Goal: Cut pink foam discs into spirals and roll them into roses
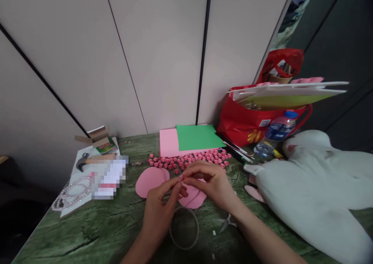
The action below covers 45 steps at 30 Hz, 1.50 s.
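1. Your left hand [159, 201] has thumb and forefinger closed in a pinch on a small pink piece [181, 178], mostly hidden by your fingertips.
2. Your right hand [214, 182] meets it there, thumb and forefinger also pinching the piece, the other fingers curled. The piece is held up over the green wood-grain tabletop [67, 236].
3. Just below your hands lies a clear ring [198, 229]; to its right, partly shaded by your forearm, are open scissors [227, 222] and a white scrap [214, 233].
4. Pink paper circles lie under and beside your hands: a left stack [149, 181] mostly in view, and a right stack [194, 198] partly covered by your fingers.
5. On your far right sprawls a white plush toy [314, 186]; on your left are a coiled bead strand [72, 194], a pixelated paper [110, 178] and a hammer [83, 161].
6. Beyond your fingers spread many pink rosebuds [166, 165], your right hand blocking a few.
7. Behind them, a green sheet [199, 137] overlaps a pink sheet [168, 141]. To the right, a water bottle [276, 133] stands tilted before a red bag [237, 118].
8. Pale panels [163, 62] close the back.
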Available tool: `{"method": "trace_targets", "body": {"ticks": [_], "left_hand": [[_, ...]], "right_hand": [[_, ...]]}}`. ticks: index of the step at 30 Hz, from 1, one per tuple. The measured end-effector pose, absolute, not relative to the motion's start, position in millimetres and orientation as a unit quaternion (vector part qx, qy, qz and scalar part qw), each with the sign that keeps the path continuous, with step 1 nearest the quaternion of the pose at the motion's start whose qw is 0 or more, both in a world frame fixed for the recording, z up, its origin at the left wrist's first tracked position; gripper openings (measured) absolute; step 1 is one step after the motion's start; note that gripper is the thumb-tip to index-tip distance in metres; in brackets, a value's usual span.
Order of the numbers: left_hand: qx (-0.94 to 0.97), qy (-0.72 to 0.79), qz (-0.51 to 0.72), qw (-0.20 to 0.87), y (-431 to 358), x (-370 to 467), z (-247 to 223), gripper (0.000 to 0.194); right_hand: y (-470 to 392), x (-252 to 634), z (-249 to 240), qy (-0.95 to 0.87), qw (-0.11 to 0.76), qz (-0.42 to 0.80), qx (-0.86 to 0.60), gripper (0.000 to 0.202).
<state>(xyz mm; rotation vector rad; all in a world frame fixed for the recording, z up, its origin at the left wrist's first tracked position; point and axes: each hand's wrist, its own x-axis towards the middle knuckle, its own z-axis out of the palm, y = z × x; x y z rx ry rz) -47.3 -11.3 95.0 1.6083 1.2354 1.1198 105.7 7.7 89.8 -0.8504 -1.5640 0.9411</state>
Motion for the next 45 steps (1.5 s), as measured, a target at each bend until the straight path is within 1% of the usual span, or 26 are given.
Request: {"method": "trace_targets", "body": {"ticks": [5, 10, 18, 23, 28, 32, 37, 45], "left_hand": [[0.648, 0.492, 0.425, 0.397, -14.9, -48.8, 95.2, 0.018], [0.657, 0.491, 0.418, 0.391, -16.9, -48.0, 95.0, 0.019], [0.668, 0.478, 0.41, 0.396, -16.4, -49.6, 90.6, 0.021], [0.663, 0.484, 0.409, 0.398, -13.7, -51.3, 93.1, 0.02], [0.674, 0.479, 0.39, 0.405, -12.6, -51.5, 94.5, 0.021], [0.687, 0.476, 0.377, 0.399, -12.3, -51.2, 92.6, 0.021], [0.7, 0.466, 0.387, 0.38, -11.4, -51.8, 90.9, 0.021], [0.722, 0.448, 0.38, 0.365, -13.2, -50.6, 93.9, 0.022]], "right_hand": [[5.4, 107.6, 91.8, -0.666, 0.526, 0.396, -0.351, 0.014], [2.9, 104.5, 89.5, -0.651, 0.521, 0.405, -0.376, 0.008], [5.5, 103.3, 85.5, -0.686, 0.53, 0.333, -0.371, 0.004], [5.0, 107.0, 88.4, -0.708, 0.51, 0.353, -0.339, 0.015], [5.2, 106.2, 85.9, -0.684, 0.505, 0.381, -0.362, 0.013], [5.1, 103.8, 82.5, -0.661, 0.505, 0.405, -0.38, 0.018], [4.7, 103.7, 84.9, -0.691, 0.499, 0.375, -0.364, 0.011], [5.3, 103.7, 85.7, -0.715, 0.522, 0.313, -0.345, 0.007]]}}
